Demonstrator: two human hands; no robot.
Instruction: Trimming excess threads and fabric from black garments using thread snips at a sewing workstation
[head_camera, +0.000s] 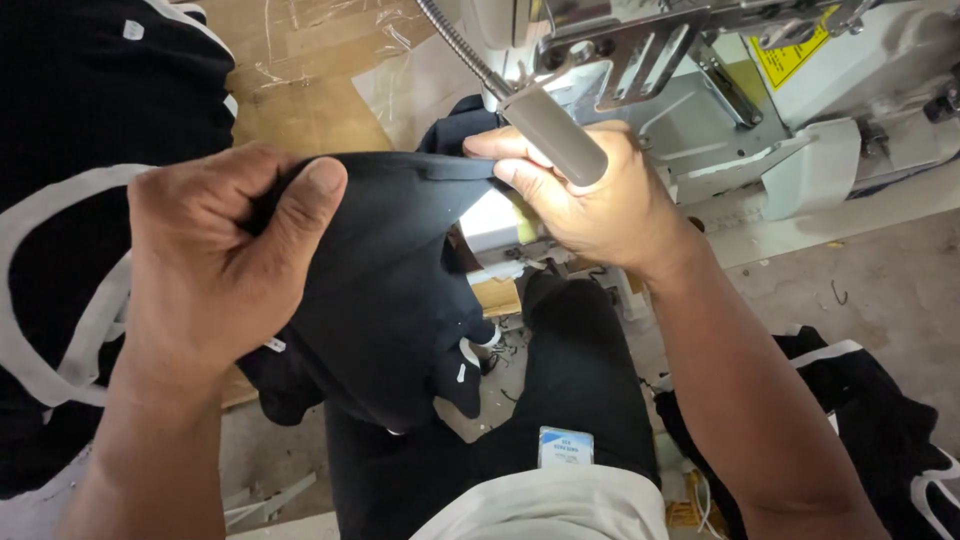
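Two hands grip one black cloth (390, 270) above the lap: the left hand (215, 265) bunches its left side, the right hand (590, 195) pinches its top edge beside the sewing machine (720, 90).

A small lamp (553, 135) on a bendy neck threw hard white light onto the right hand (590, 200), washing out the knuckles and a patch of the sewing machine (720, 110) behind it. The left hand (215, 265) sat in softer, warmer light. The black cloth (385, 270) swallowed detail and its folds barely showed. The corners were dim, and straight lines bowed near the edges. Focus was sharp throughout.
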